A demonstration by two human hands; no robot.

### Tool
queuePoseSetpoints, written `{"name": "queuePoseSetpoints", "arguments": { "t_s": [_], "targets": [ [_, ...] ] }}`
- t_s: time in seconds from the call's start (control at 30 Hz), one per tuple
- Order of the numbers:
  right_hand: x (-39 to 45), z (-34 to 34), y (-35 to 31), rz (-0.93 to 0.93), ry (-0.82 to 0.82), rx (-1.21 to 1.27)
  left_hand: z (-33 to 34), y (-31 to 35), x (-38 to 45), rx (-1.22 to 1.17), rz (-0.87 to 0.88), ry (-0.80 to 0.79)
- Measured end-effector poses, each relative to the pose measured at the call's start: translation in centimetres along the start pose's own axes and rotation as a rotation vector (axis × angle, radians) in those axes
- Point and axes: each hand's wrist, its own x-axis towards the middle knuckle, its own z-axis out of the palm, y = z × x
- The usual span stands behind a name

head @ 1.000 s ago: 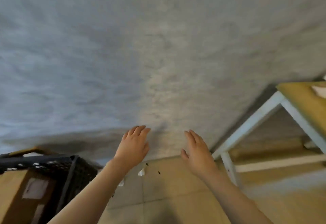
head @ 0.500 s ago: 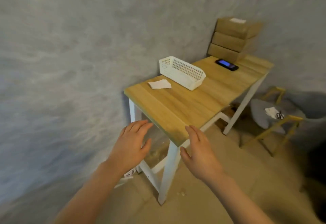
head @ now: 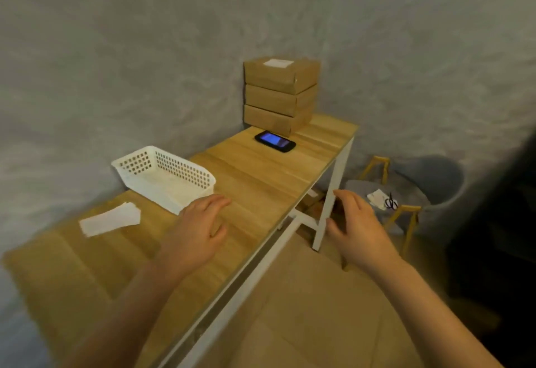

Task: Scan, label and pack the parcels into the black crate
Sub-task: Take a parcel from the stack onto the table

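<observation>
black crate out of frame, unlike a second ago; both hands, left (head: pixel 195 233) and right (head: pixel 358 230), spread, empty, now over light wooden desk (head: pixel 261 176); three stacked brown cardboard parcels (head: pixel 280 93) closer.

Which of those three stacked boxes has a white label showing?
The top box: a white label lies on its lid. The two beneath show none.

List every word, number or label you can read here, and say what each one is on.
No text is legible.
Top box: white label, print too blurred to read.
Phone: lit blue screen, nothing readable.
Paper slips on the table: look blank or too blurred.
White basket: no marking seen.
Papers on the chair: too small to read.
</observation>
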Motion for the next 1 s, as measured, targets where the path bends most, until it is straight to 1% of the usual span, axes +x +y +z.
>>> {"name": "queuePoseSetpoints", "arguments": {
  "t_s": [0.2, 0.33, 0.47, 0.63, 0.7, 0.83, 0.9, 1.0],
  "targets": [
    [9.2, -1.7, 7.5, -0.016, -0.003, 0.002, 3.0, 3.8, 11.1, -0.013, 0.001, 0.042],
    [15.6, -1.6, 12.1, -0.029, -0.022, 0.048, 6.0, 5.4, 17.7, -0.026, -0.043, 0.069],
    [21.9, -0.1, 17.5, -0.023, -0.096, 0.090, 10.4, 7.5, 24.3, -0.052, -0.111, 0.078],
    [30.9, 1.2, 23.2, -0.081, -0.200, 0.104, 14.4, 9.8, 31.4, -0.036, -0.204, 0.126],
    [34.3, 1.6, 24.7, -0.117, -0.234, 0.114, 15.1, 10.2, 34.1, -0.024, -0.248, 0.132],
    [41.0, 2.4, 26.4, -0.145, -0.293, 0.133, 15.8, 10.2, 39.3, -0.057, -0.294, 0.198],
    [44.8, 2.9, 26.8, -0.177, -0.288, 0.124, 16.0, 9.6, 42.1, -0.065, -0.310, 0.228],
    [50.8, 3.9, 26.9, -0.236, -0.238, 0.118, 15.9, 8.3, 46.6, -0.074, -0.345, 0.278]
  ]
}}
